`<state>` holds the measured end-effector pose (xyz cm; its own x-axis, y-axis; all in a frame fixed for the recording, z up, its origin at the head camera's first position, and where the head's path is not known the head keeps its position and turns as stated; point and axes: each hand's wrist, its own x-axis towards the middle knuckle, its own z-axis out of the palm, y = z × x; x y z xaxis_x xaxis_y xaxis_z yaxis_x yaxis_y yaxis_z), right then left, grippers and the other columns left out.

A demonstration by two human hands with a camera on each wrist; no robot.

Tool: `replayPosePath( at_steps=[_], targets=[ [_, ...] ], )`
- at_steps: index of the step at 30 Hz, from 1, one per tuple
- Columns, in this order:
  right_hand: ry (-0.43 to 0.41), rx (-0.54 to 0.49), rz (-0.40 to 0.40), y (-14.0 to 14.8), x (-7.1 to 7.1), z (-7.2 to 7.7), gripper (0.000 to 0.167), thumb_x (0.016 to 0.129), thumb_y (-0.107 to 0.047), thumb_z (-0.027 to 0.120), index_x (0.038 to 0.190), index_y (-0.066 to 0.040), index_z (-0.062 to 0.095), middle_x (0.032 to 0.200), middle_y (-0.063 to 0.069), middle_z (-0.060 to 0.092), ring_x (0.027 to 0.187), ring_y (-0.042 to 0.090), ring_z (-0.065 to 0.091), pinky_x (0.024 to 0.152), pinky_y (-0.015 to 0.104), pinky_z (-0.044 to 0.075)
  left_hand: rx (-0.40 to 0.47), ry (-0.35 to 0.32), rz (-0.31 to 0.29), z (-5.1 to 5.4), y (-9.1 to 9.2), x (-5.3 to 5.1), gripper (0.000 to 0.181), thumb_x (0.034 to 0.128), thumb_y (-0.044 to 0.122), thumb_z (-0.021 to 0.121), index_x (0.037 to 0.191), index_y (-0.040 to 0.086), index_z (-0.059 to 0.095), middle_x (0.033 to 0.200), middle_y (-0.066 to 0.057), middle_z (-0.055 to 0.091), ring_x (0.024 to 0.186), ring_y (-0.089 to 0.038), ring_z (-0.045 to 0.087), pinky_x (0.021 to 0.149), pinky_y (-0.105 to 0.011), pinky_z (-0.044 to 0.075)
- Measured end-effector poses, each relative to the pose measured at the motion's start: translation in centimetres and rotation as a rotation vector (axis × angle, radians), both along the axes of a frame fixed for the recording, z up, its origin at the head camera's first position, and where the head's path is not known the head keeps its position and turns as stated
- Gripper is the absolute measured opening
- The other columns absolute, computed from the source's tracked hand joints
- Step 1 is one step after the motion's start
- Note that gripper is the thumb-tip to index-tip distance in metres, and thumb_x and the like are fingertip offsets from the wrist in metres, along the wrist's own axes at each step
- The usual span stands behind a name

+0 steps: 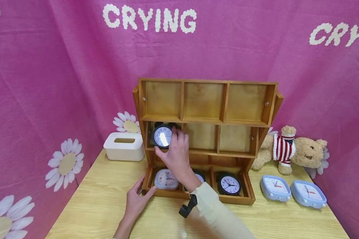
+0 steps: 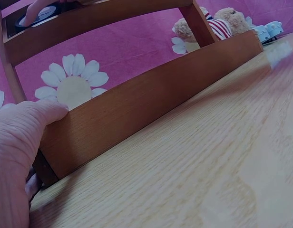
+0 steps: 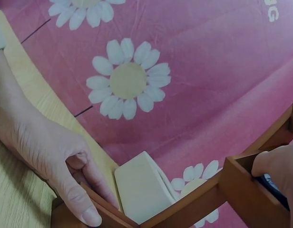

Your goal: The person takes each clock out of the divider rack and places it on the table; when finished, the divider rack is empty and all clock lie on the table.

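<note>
The right hand [image 1: 178, 154] pinches a round, dark-rimmed alarm clock with a white face [image 1: 162, 136], thumb at its lower edge and fingertips at its upper right. That clock sits upright in the left compartment of the middle tier of a brown wooden three-tier rack [image 1: 203, 121]. The left hand [image 1: 137, 197] grips the rack's lower left front corner, thumb over the front board and fingers along the outer side.

Below, the bottom tier holds a pale-blue rounded-square clock [image 1: 166, 179] at left, a dark round clock [image 1: 200, 176] partly hidden by the right arm in the middle, and a black round clock with a white face [image 1: 229, 185] at right. Left of the rack, a white tissue box [image 1: 124, 152] rests on the light wooden tabletop [image 1: 89, 205]. To the right lie two light-blue rounded-square clocks [image 1: 275, 188] [image 1: 308, 194], near a tan teddy bear in a red-and-white striped top [image 1: 306, 152]. Behind hangs a magenta cloth with white daisies and lettering [image 1: 227, 49].
</note>
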<state>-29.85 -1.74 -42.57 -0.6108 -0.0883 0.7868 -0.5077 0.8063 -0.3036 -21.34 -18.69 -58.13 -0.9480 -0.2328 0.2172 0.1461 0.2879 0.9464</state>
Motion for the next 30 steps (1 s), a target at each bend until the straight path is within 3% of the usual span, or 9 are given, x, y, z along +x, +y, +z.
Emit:
replayPosePath(
  at_steps=[6, 15, 19, 24, 30],
  targets=[
    [0.013, 0.019, -0.068, -0.5, -0.4, -0.3, 0.097, 0.074, -0.051, 0.091, 0.142, 0.007, 0.053, 0.128, 0.023, 0.061, 0.103, 0.036, 0.052, 0.084, 0.044, 0.05, 0.011, -0.003, -0.008, 0.1, 0.1, 0.1, 0.073, 0.0868, 0.022, 0.087, 0.149, -0.001, 0.055, 0.148, -0.026, 0.055, 0.14, -0.039, 0.052, 0.114, -0.049, 0.044],
    [0.088, 0.004, -0.08, -0.5, -1.0, -0.4, 0.091, 0.068, -0.051, 0.092, 0.132, 0.005, 0.06, 0.119, 0.019, 0.064, 0.1, 0.034, 0.054, 0.082, 0.042, 0.052, 0.011, 0.004, -0.008, 0.0, 0.1, 0.2, 0.073, 0.0863, 0.02, 0.088, 0.148, -0.001, 0.055, 0.148, -0.024, 0.057, 0.138, -0.036, 0.053, 0.113, -0.046, 0.044],
    [0.109, -0.043, -0.02, -0.2, -1.1, 0.2, 0.091, 0.063, -0.047, 0.096, 0.128, 0.006, 0.06, 0.115, 0.019, 0.065, 0.101, 0.034, 0.056, 0.085, 0.043, 0.051, 0.009, 0.002, -0.011, 0.2, 0.2, 0.0, 0.073, 0.0868, 0.021, 0.087, 0.148, -0.002, 0.055, 0.148, -0.025, 0.056, 0.139, -0.038, 0.052, 0.114, -0.049, 0.044],
    [0.073, -0.112, 0.065, 0.4, -0.5, 0.8, 0.089, 0.063, -0.044, 0.095, 0.128, 0.006, 0.06, 0.113, 0.02, 0.065, 0.102, 0.035, 0.056, 0.087, 0.044, 0.05, 0.007, -0.003, -0.007, 0.1, 0.1, 0.0, 0.073, 0.0867, 0.02, 0.087, 0.148, -0.002, 0.055, 0.148, -0.025, 0.056, 0.14, -0.037, 0.052, 0.114, -0.049, 0.044],
    [0.032, -0.13, 0.083, 0.9, 0.7, 1.1, 0.087, 0.065, -0.05, 0.09, 0.129, 0.002, 0.062, 0.114, 0.016, 0.064, 0.101, 0.032, 0.054, 0.081, 0.04, 0.051, 0.005, -0.006, -0.008, 0.1, 0.1, 0.2, 0.073, 0.0869, 0.019, 0.087, 0.148, -0.004, 0.054, 0.147, -0.028, 0.055, 0.139, -0.04, 0.052, 0.113, -0.052, 0.043]
  ],
)
